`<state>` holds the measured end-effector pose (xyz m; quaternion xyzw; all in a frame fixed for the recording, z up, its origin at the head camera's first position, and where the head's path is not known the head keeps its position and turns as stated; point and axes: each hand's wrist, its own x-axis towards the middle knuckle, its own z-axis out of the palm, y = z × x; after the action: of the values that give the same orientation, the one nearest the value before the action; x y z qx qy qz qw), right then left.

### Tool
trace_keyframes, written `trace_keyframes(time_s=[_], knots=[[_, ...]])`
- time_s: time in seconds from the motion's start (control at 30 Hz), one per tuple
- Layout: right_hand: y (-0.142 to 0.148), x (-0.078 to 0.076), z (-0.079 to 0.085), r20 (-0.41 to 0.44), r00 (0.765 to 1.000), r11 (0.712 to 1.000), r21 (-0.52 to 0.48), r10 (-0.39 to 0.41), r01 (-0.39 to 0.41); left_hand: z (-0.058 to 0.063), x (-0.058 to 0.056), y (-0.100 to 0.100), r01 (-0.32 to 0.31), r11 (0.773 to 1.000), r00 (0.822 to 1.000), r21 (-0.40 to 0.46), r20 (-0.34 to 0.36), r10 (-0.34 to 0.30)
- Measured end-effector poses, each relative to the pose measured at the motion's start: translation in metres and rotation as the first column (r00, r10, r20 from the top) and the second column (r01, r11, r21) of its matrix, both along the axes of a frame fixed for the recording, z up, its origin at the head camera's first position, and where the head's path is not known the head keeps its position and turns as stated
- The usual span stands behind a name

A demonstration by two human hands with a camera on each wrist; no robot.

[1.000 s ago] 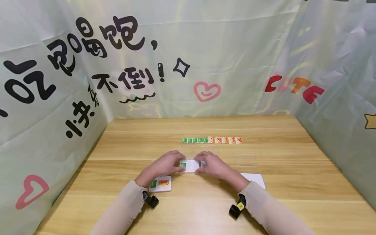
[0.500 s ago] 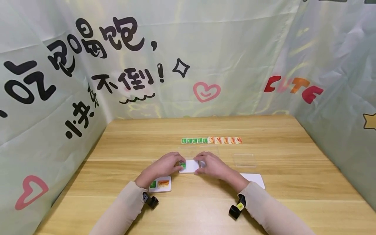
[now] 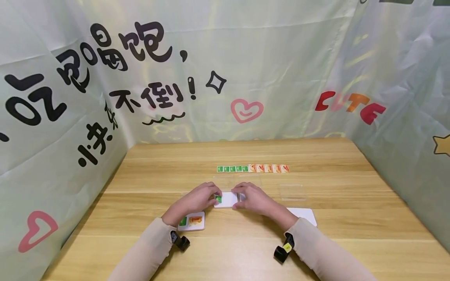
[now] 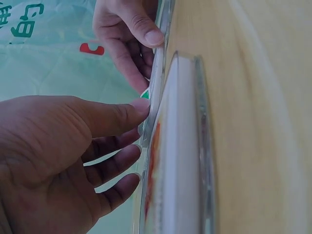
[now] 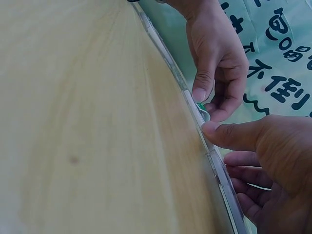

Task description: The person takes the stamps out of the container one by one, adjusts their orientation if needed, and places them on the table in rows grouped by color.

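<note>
In the head view a flat white rectangular block (image 3: 231, 199) lies mid-table between both hands. A small green picture piece (image 3: 218, 199) sits at its left end. The left hand (image 3: 200, 198) pinches this piece between thumb and fingers; in the right wrist view the green piece (image 5: 201, 108) looks slightly bent up. With thumb at the near edge and fingers at the far edge, the right hand (image 3: 256, 198) grips the block's right end. Its thumb (image 5: 229, 134) presses the thin clear edge. The fingertips hide part of the green piece.
Behind the hands runs a row of green pieces (image 3: 233, 169) and orange pieces (image 3: 268, 168). Clear plastic pieces (image 3: 292, 192) lie nearby. A block with green and orange pictures (image 3: 196, 221) lies by the left wrist, a white card (image 3: 305, 215) by the right forearm. Printed cloth (image 3: 281, 70) surrounds the table.
</note>
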<state>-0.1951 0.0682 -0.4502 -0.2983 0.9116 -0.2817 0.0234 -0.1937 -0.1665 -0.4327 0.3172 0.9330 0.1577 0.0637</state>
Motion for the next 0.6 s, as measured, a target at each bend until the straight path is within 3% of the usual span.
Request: trace_keyframes(time_s=[0.27, 0.6], knots=[[-0.0001, 0.0004, -0.0024, 0.0, 1.0, 1.0, 0.003, -0.002, 0.002, -0.0029, 0.0008, -0.0008, 0.003, 1.0, 0.999, 0.02, 0.032, -0.003], [-0.0004, 0.0004, -0.0009, -0.004, 1.0, 1.0, 0.003, -0.002, 0.002, -0.0011, 0.0006, -0.0028, 0.057, 0.998, 0.998, 0.037, 0.031, -0.059]])
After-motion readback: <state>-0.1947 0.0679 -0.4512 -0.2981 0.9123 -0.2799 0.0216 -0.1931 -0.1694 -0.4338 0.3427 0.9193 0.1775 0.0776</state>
